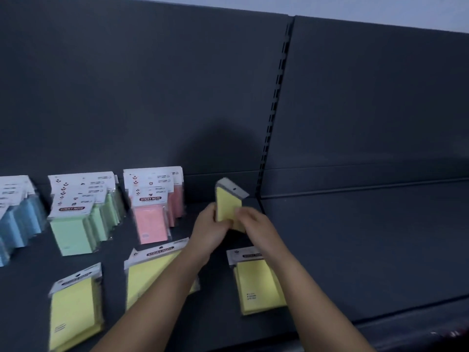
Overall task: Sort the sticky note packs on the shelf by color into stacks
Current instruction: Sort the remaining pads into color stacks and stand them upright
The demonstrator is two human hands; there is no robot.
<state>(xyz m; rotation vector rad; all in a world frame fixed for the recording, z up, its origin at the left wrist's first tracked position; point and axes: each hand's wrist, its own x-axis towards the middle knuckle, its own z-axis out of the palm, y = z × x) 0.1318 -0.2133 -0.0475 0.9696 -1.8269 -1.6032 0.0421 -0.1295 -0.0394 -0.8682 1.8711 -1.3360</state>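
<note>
Both hands hold a bundle of yellow sticky note packs (228, 201) upright above the dark shelf (355, 250). My left hand (209, 229) grips its left side and my right hand (250, 221) grips its right side. Loose yellow packs lie flat on the shelf: one at the front left (74, 306), one under my left forearm (149, 273), one under my right forearm (256, 285). Against the back panel lean rows of blue packs (17, 219), green packs (76, 219) and pink packs (152, 212).
A slotted upright post (272, 110) divides the dark back panel just right of the held bundle. The shelf section to the right of the post holds nothing. The shelf's front edge (380, 323) runs along the lower right.
</note>
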